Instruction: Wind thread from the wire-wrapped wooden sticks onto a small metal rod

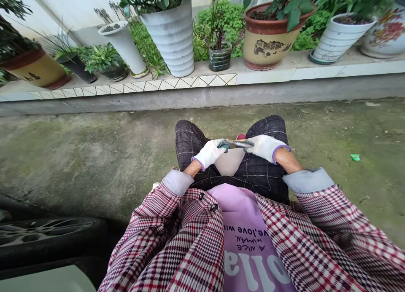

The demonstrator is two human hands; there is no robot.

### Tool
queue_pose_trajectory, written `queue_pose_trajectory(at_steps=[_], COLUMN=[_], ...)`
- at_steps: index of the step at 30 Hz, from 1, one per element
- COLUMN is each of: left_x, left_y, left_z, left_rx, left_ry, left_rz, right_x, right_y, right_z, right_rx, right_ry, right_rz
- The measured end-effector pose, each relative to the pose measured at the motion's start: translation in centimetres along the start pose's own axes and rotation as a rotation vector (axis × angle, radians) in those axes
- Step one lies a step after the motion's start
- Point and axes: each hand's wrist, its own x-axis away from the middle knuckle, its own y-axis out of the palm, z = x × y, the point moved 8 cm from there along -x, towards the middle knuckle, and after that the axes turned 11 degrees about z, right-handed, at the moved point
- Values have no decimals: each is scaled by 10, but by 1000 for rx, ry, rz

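Between my knees, both gloved hands meet over my lap. My left hand (pixel 212 152), in a white glove with dark green fingertips, is closed on one end of a slim, stick-like thing (pixel 238 143). This thing has a tan upper edge and a silvery-grey lower part; its exact kind is too small to make out. My right hand (pixel 265 146), gloved alike with a purple cuff, is closed around its other end. Below the hands, a pale flat surface (pixel 230 162) shows between my thighs. My fingers partly hide the thing's ends.
Ahead runs a low tiled ledge (pixel 262 76) bearing several potted plants, among them a tall white ribbed pot (pixel 172 39) and a tan pot with a red rim (pixel 268 41). A car wheel (pixel 50 235) is close at left. A green wrapper (pixel 355 157) lies on the concrete.
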Motion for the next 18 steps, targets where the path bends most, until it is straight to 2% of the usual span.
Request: queue_pose_trajectory(at_steps=[3, 5, 9, 11, 14, 16, 18], left_x=[0, 0, 0, -1, -4, -5, -6], left_y=[7, 9, 10, 11, 10, 6, 1], left_z=[-3, -3, -6, -10, -15, -14, -12], left_rx=[129, 233, 337, 344, 331, 323, 297], left_ry=[-20, -36, -58, -60, -42, -23, -26], left_rz=[-20, -10, 0, -20, -31, -14, 8], right_x=[-3, -1, 10, 16, 27, 36, 42], right_y=[-15, -20, -14, -14, -6, 4, 18], right_z=[8, 7, -2, -11, -30, -44, -55], right_rx=[-87, -322, -925, -1057, -1011, -889, -741], right_ry=[23, 45, 136, 117, 3, -104, -168], right_rz=[133, 175, 54, -44, -258, -392, -463])
